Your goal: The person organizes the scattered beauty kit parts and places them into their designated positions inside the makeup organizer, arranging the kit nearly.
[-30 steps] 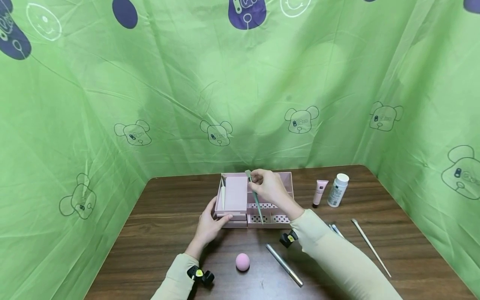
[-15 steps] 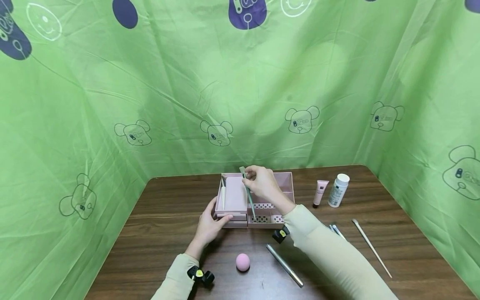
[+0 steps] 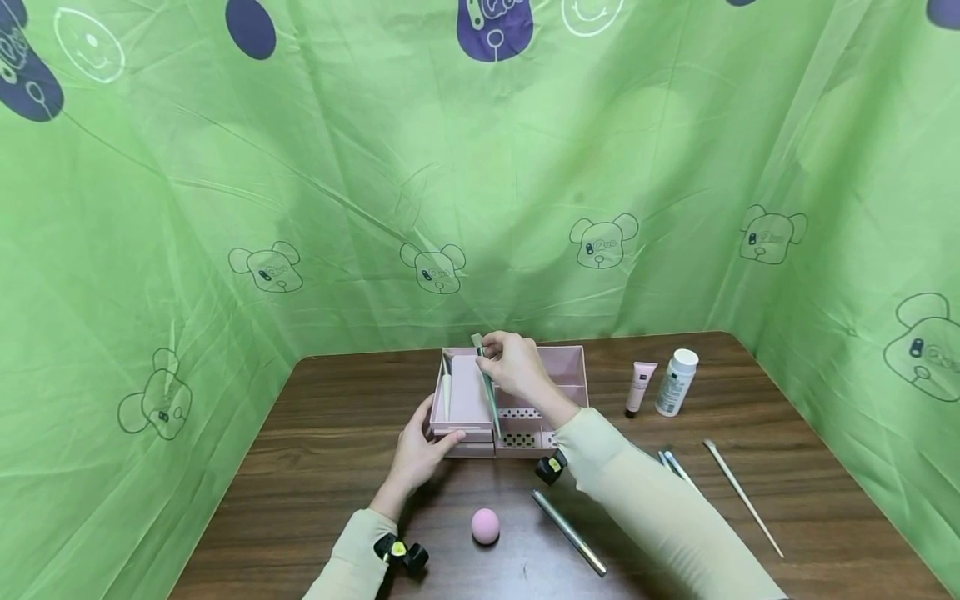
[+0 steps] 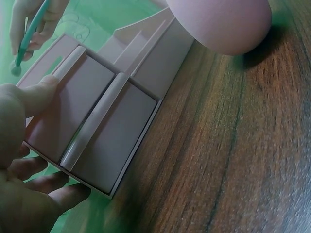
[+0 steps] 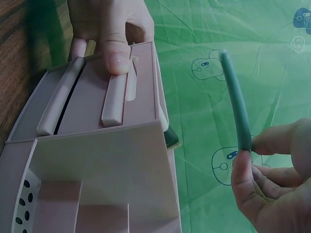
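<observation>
A pink desktop organizer (image 3: 540, 451) with two drawers on its left side stands at the back of the table. My left hand (image 3: 417, 452) grips its left side, thumb on the upper drawer's front (image 4: 77, 94), fingers along the side wall. Between thumb and fingertips my right hand (image 3: 516, 367) pinches a green makeup brush (image 3: 487, 387) above the organizer, its bristle end up and away from me, its handle slanting down towards me. In the right wrist view the green handle (image 5: 236, 102) points up from the pinch. A white-handled brush (image 3: 447, 395) lies in the slot along the organizer's left top.
A pink ball-shaped sponge (image 3: 485, 527) and a silver tube (image 3: 568, 533) lie in front. To the right stand a pink squeeze tube (image 3: 640, 388) and a white bottle (image 3: 677, 383). Several brushes, one long and pale (image 3: 742, 498), lie near the right forearm. Green cloth (image 3: 480, 208) hangs behind.
My right hand has moved left with the green brush, from over the organizer's open compartments towards the top of the drawer side. The left hand keeps its hold.
</observation>
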`<state>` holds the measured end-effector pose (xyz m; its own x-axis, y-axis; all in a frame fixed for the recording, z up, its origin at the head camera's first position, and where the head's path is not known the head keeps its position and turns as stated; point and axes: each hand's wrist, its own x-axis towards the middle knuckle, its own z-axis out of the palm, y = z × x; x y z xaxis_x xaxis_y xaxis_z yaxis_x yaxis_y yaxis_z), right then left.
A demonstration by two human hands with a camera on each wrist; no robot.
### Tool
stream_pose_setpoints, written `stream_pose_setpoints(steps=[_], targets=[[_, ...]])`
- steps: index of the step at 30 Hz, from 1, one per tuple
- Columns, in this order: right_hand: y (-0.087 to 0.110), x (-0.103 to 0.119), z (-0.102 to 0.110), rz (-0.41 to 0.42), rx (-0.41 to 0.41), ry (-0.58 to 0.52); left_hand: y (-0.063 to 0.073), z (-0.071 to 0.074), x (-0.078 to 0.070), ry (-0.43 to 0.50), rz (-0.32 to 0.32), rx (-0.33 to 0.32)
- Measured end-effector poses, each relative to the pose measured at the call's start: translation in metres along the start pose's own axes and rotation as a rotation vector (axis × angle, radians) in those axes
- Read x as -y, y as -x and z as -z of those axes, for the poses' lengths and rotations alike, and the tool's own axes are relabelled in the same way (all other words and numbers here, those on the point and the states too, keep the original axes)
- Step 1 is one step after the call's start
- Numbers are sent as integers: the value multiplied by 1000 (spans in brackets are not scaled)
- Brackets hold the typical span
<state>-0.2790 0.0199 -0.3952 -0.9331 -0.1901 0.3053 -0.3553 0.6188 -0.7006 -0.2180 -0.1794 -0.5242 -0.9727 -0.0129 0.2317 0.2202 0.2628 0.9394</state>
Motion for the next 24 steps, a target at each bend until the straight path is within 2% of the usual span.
stream_pose_setpoints(steps=[9,24], targets=[[-3,2,-6,-3,12,-11,1,0,-1,-42,-45,-14],[-10,0,-20,-41,40,12,2,-1,-4,-30,-49,-5]])
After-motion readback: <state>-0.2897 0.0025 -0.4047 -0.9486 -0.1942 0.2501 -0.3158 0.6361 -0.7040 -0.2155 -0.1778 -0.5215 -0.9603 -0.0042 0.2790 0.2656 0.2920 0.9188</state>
